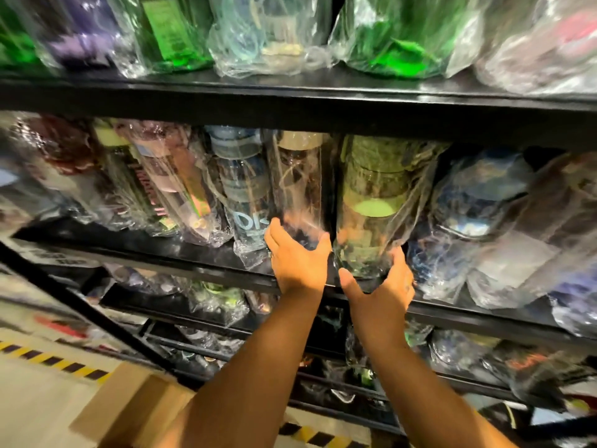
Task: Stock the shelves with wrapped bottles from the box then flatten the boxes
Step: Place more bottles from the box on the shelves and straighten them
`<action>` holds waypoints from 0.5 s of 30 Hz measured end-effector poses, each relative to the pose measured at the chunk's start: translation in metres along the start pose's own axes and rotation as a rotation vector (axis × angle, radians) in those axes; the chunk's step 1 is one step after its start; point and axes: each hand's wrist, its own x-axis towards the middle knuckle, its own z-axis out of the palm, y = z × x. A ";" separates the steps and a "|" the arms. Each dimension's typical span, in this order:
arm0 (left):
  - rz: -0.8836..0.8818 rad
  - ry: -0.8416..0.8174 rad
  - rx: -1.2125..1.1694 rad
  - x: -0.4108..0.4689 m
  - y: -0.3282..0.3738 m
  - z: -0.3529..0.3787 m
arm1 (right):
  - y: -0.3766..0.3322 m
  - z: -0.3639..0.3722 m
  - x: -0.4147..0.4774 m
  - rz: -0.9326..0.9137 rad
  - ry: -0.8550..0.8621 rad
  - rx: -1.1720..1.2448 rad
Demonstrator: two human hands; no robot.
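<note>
On the shelf [193,253], plastic-wrapped bottles [371,205] stand crowded, crinkled.

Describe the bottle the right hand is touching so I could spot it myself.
Find the middle shelf of the black rack. Near its centre, above the right hand, stands a wrapped olive-green bottle. Its pale green disc sets it apart from its clear and blue neighbours.

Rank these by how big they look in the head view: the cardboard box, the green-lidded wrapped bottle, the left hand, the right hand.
1. Cardboard box, though it is cut off by the frame and nearer the camera.
2. Green-lidded wrapped bottle.
3. Left hand and right hand: they look about alike, so no ranking between them.
</note>
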 end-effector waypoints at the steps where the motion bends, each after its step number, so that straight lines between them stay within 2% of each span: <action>1: 0.004 0.000 -0.025 -0.002 -0.002 -0.001 | 0.002 -0.001 0.000 -0.006 -0.015 0.008; 9: 0.039 -0.007 -0.115 -0.014 -0.007 -0.013 | 0.007 -0.007 0.001 -0.025 -0.079 0.015; 15: 0.120 0.026 -0.144 -0.011 -0.018 -0.013 | 0.009 -0.004 0.000 -0.056 -0.042 -0.028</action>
